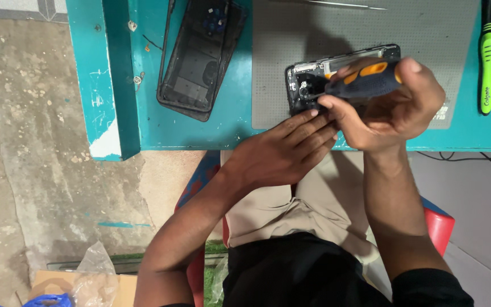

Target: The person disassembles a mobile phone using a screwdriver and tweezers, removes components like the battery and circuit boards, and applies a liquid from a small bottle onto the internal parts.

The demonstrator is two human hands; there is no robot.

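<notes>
Head view, looking down. Right hand [390,105] wrapped around a black-and-orange screwdriver [365,79], fingers [332,103] clamped together on the handle, tip aimed down and left into an opened phone [313,79]. Left hand [282,150] laid flat just below and left of the right fingers, its fingers together and outstretched, tips pressing the phone's near edge to steady it, gripping nothing. Phone resting on a grey work mat [291,40] atop the teal surface [228,122], innards exposed directly under the screwdriver tip, partly hidden behind the right fingers.

Well left of both hands: the detached back cover [197,62], lying inner face up, out of reach of the fingers. Far beyond the right fingers, a thin metal tool [345,4] at the mat's far edge. Well right of the right hand, a green toothbrush [487,68] beside a dark package.

Judging progress: rear cover already off, interior open, driver seemingly seated at a screw near the top of the phone. Whether that screw is loose cannot be told; inner plates and parts look still in place, so most of the inside work probably remains.
</notes>
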